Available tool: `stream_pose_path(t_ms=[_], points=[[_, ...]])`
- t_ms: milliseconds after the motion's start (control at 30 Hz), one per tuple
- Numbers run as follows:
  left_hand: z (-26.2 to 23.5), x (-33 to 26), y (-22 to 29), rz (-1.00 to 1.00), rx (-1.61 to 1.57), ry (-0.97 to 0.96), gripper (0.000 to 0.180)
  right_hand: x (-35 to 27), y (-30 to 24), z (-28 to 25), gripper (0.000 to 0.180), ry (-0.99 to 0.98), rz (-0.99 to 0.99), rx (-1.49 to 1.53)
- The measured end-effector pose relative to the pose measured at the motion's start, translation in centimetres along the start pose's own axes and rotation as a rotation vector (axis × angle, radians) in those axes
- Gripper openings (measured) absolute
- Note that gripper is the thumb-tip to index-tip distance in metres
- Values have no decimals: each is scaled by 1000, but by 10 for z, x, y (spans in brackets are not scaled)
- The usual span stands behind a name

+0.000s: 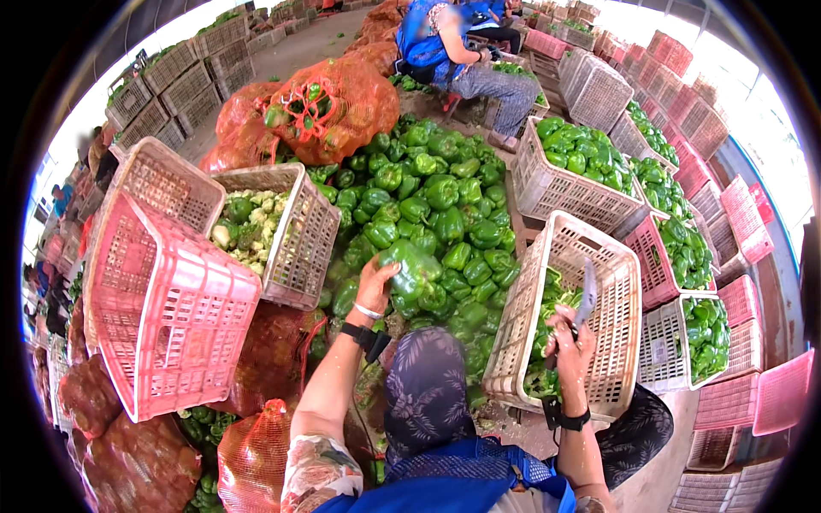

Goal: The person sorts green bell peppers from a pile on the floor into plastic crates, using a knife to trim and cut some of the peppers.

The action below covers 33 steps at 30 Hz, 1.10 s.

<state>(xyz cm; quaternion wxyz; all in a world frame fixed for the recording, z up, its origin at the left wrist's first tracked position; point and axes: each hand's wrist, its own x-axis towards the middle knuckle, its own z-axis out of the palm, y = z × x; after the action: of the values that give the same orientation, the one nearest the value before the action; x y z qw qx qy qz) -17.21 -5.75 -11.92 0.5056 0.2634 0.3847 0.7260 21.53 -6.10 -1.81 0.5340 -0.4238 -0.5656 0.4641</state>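
Note:
My left hand reaches into a big heap of green bell peppers and grips one large green pepper at the near edge of the heap. My right hand is raised over a beige plastic crate and holds a small knife, blade pointing up. That crate holds some green peppers. Both wrists wear dark bands.
A tilted pink crate and a beige crate of pale peppers stand left. Orange mesh sacks lie behind the heap and at lower left. More crates of peppers line the right. A seated person works beyond.

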Motion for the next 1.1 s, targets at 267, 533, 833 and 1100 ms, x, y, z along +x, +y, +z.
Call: stream_pose_path(t_ms=[267,533,833,1100], points=[[164,-37,118,-240,-210,-424,39,31,-65,73,77,-296,-201,106],[240,-82,87,-131,-222,-373,41,6,-45,32,72,-176,60,717],[270,-93,94,-67,339,-731,90,26,-70,-25,49,-101,38,471],[259,-85,54,327,322,-308,70,15,-87,-8,50,76,-603,-689]])
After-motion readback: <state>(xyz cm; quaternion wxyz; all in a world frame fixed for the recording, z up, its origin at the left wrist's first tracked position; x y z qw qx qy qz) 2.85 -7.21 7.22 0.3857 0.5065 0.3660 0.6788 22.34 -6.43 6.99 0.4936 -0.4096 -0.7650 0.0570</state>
